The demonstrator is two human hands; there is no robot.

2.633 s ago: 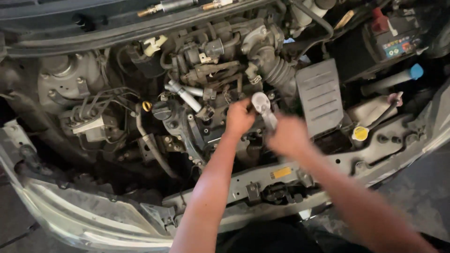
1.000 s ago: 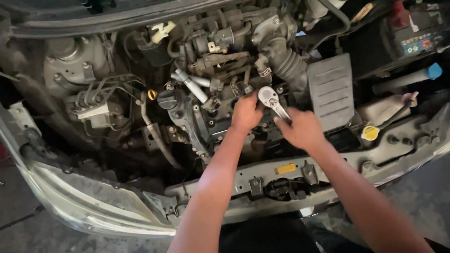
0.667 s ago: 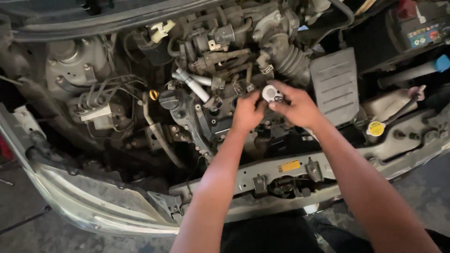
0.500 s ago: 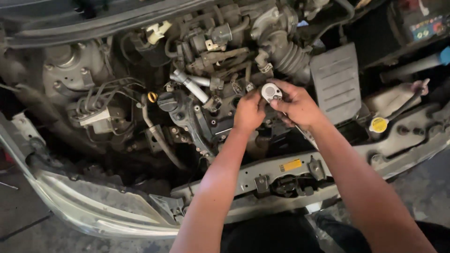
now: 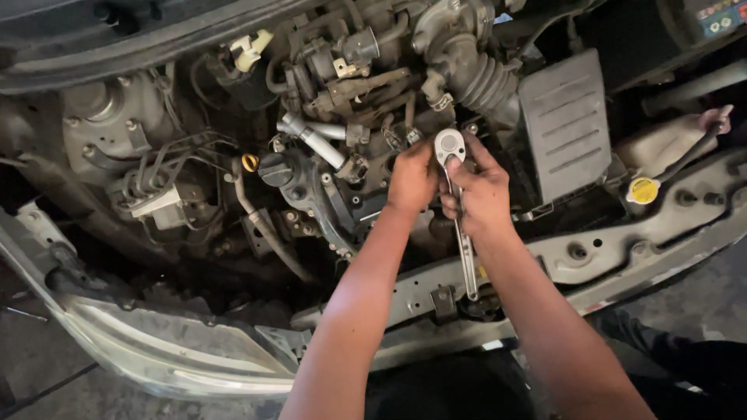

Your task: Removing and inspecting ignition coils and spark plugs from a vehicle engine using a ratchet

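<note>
A silver ratchet wrench [image 5: 459, 210] stands over the middle of a car engine bay, its round head up by the engine and its long handle running down toward me. My right hand [image 5: 478, 194] is wrapped round the upper part of the handle, thumb near the head. My left hand [image 5: 412, 180] is closed just left of the ratchet head, fingers down on an engine part; what it grips is hidden.
A grey ribbed air-filter box [image 5: 564, 124] and black corrugated intake hose [image 5: 478, 78] sit right of the hands. A yellow radiator cap [image 5: 643, 190] is far right, a yellow dipstick ring [image 5: 250, 162] left. The metal front crossmember [image 5: 591, 257] runs under my forearms.
The ratchet handle has swung from pointing right to pointing down toward me. My right hand followed it around. My left hand stayed beside the ratchet head.
</note>
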